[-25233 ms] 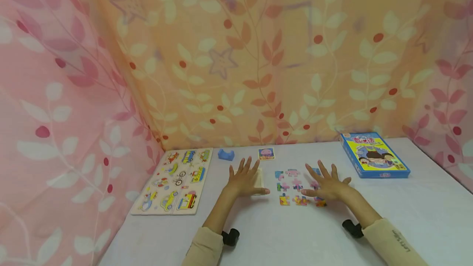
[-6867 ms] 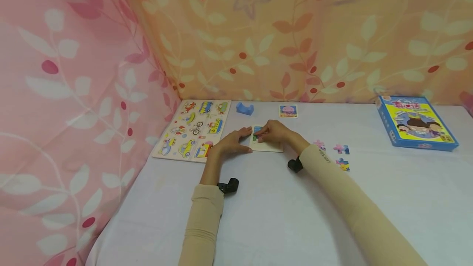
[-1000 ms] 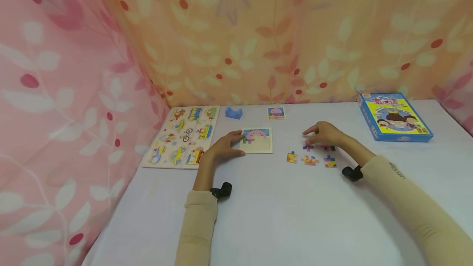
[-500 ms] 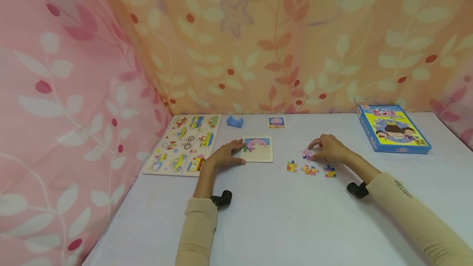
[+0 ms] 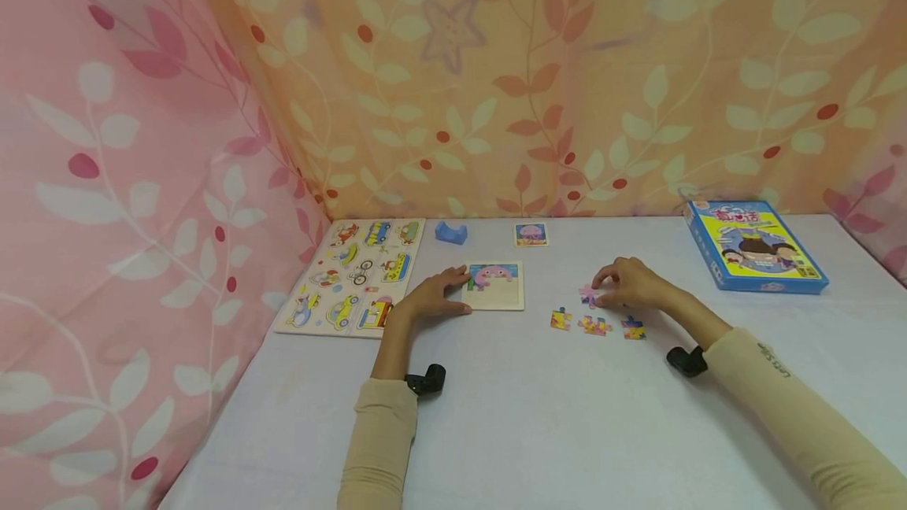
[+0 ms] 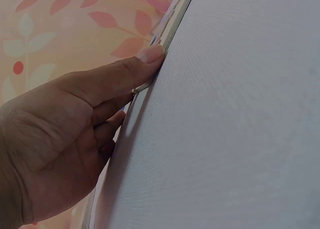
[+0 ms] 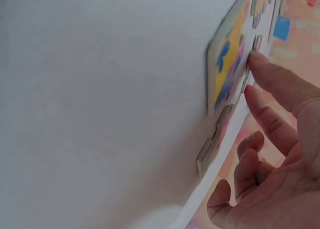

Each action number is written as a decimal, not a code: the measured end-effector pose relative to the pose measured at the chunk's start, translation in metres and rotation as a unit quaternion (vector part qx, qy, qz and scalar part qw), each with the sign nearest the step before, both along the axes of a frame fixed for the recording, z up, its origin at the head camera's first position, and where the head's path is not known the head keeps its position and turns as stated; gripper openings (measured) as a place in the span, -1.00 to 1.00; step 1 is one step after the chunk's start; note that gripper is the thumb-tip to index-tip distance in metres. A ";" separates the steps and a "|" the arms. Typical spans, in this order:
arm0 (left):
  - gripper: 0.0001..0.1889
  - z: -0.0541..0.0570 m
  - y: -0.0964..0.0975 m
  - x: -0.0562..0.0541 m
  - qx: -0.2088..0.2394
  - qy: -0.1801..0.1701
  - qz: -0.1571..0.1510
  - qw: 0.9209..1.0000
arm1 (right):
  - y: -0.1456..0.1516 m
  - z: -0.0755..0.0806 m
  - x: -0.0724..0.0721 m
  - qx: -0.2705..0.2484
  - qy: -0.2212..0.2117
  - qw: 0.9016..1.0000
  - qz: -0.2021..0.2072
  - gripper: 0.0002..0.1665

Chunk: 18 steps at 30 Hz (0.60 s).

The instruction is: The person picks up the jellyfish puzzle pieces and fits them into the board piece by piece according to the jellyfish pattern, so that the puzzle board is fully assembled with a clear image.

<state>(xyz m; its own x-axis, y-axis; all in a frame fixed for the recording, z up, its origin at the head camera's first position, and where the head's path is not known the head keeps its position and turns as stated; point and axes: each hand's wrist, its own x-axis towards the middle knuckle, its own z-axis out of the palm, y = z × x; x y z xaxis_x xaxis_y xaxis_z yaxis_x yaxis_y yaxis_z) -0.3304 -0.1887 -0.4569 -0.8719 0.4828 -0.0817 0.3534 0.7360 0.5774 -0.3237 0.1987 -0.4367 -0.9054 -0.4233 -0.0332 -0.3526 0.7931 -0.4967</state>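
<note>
My left hand (image 5: pixel 428 296) holds the left edge of a shallow puzzle tray (image 5: pixel 503 302), its thumb near the lower corner. In the left wrist view the thumb (image 6: pixel 150 54) presses that tray's rim. Pink and blue pieces fill the tray's upper row and part of its left side. Thumb and index finger of my right hand (image 5: pixel 633 284) pinch a pink-purple puzzle piece (image 5: pixel 587 295) at the table surface. Below it lie a yellow piece (image 5: pixel 560 319), a pink-yellow piece (image 5: pixel 595 326) and a blue-yellow piece (image 5: pixel 634 328). The right hand hides the table beneath its palm.
A vehicle picture board (image 5: pixel 347 290) lies left, partly behind the left hand. At the back are a blue notched block (image 5: pixel 450 233) and a small jellyfish picture card (image 5: pixel 531 234). A blue-yellow box (image 5: pixel 757 246) lies at right. Patterned curtains close the back and sides.
Since the oldest frame, pieces have gone from the loose group into the tray. During the last second my right hand came down onto the pink-purple piece; the left hand stayed at the tray.
</note>
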 end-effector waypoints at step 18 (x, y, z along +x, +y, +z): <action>-0.25 -0.001 -0.001 -0.004 -0.008 -0.006 0.009 1.000 | -0.102 0.009 -0.028 -0.060 0.044 0.997 0.037 -0.67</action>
